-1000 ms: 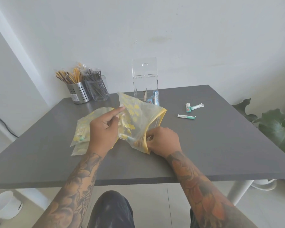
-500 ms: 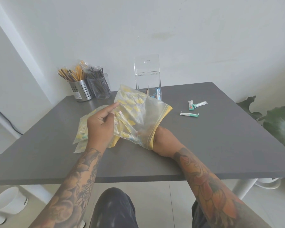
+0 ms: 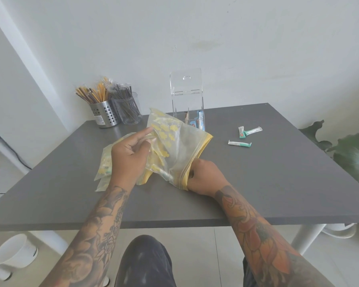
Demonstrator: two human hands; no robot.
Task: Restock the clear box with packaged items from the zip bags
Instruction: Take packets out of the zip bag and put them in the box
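Yellow flowers dot the see-through zip bag (image 3: 174,146) that sits in the middle of the grey desk (image 3: 267,183). The left hand (image 3: 129,156) holds the bag's closed end, at about 9 o'clock from the bag's middle. Its grip is a pinch, with the thumb and fingers squeezing the plastic and the first finger pointing up along it. The right hand (image 3: 205,177) is at the bag's yellow mouth, at about 4 o'clock. Its grip is curled on the yellow edge, but the fingers are partly hidden by the plastic.

More zip bags (image 3: 105,162) lie flat under the left hand, off at 9 o'clock. The clear box (image 3: 188,100) stands upright at 12 o'clock, just behind the held bag, near the back of the desk. A few packets stand inside it at the bottom. Three small green and white packets (image 3: 239,143) lie loose on the desk at 2 o'clock, well apart from the hands.

At 10 o'clock, a metal cup with holes (image 3: 105,114) holds wrapped sticks. A clear cup (image 3: 130,110) of dark sticks touches its side. Green leaves (image 3: 348,154) show past the desk at 3 o'clock.
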